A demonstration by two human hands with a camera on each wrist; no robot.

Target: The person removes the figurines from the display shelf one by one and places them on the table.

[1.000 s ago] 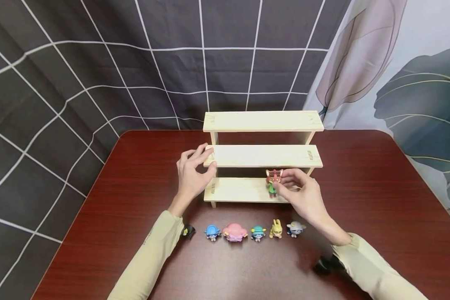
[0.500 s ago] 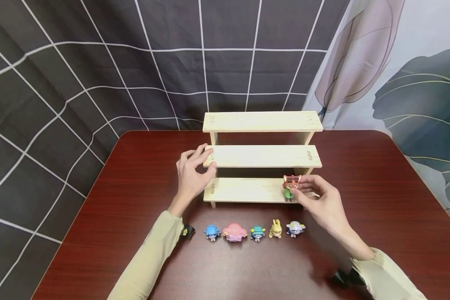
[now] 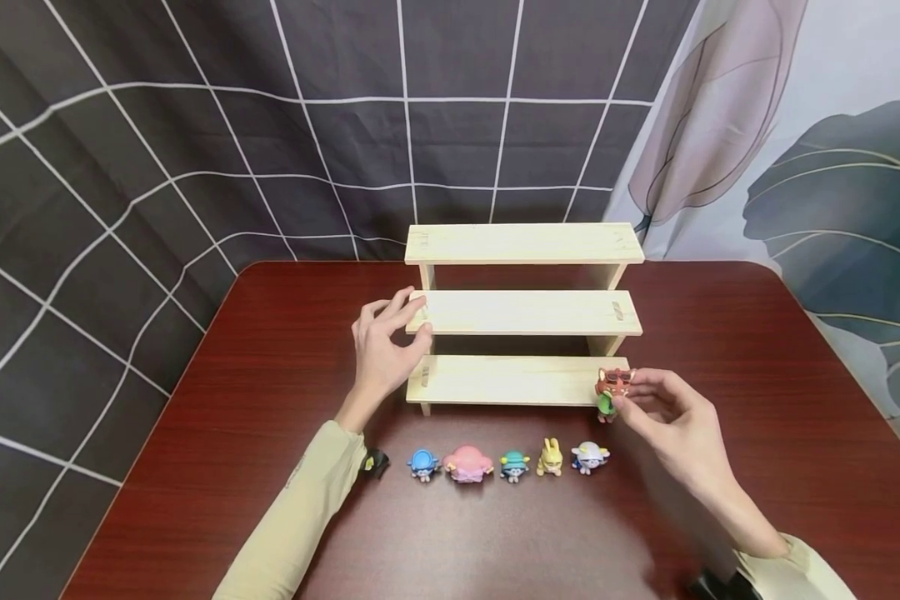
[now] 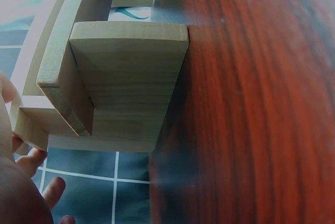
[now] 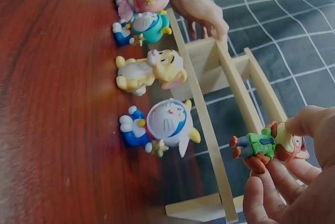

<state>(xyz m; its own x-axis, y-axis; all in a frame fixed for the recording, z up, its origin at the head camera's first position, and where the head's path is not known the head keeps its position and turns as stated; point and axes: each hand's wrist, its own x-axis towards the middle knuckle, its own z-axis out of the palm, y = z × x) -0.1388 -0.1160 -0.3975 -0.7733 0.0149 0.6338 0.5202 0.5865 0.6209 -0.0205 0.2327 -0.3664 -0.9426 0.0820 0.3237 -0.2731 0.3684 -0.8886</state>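
Note:
A three-tiered wooden display stand stands on the table. My left hand holds the left end of its middle tier, the thumb at the front edge and fingers at the back; in the left wrist view the hand is partly cut off beside the plank. My right hand pinches a toy fox figurine by its head, at the right front of the lowest tier. The right wrist view shows the fox's green jacket and dangling feet, apart from the stand.
In front of the stand is a row of figurines: blue-hatted, pink, teal-hatted, a yellow rabbit and a white one with horns. A dark checked curtain hangs behind the red-brown table.
The right hand has carried the fox figurine rightward and toward me, from over the lowest tier to its right front corner. My left hand stays at the middle tier.

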